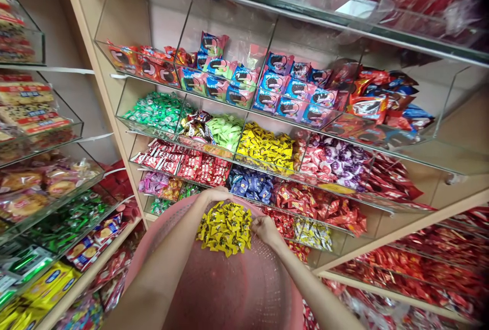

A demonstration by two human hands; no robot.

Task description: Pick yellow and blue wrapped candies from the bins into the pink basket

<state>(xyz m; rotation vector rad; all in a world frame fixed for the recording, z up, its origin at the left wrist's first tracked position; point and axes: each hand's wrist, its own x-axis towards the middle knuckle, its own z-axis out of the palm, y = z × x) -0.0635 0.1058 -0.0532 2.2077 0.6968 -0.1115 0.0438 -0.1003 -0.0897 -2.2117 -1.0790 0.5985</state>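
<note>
A pink plastic basket with small holes in its wall fills the lower middle of the view. Small yellow wrapped candies lie heaped against its far side. My left hand is bent over the top of the heap at the basket's far rim; its fingers are mostly hidden. Beside the heap's right edge, my right hand has its fingers curled in a pinch. Whatever is between those fingers is too small or hidden to make out. Both forearms reach across the basket.
Tilted clear-fronted shelves ahead hold yellow candies, green candies, blue candies and packaged cookies. Glass edges jut out above. More snack shelves stand at left, with packaged pastries; red packets lie at lower right.
</note>
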